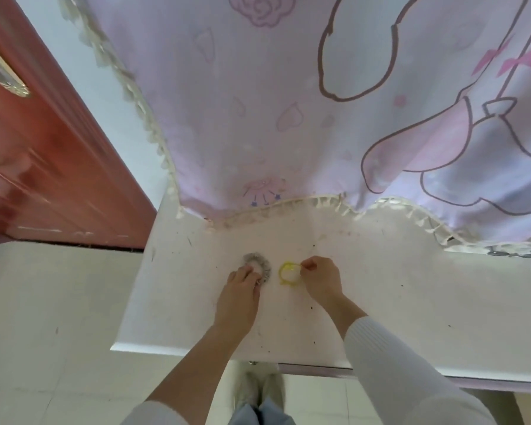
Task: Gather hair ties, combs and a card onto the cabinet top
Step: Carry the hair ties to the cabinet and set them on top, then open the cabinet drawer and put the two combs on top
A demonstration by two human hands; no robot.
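A fuzzy grey hair tie (259,262) lies on the white cabinet top (396,289), left of centre. My left hand (241,289) rests on its near edge, fingertips pinching the ring. Right beside it lies a thin yellow hair tie (288,273). My right hand (321,279) pinches the yellow tie's upper right edge between thumb and forefinger. Both ties touch the surface. No combs or card are in view.
A pink cartoon-print curtain (304,102) with a tasselled hem hangs down onto the back of the cabinet top. A red wooden door (43,154) stands to the left. Pale floor tiles (43,317) lie below, and my feet show under the front edge.
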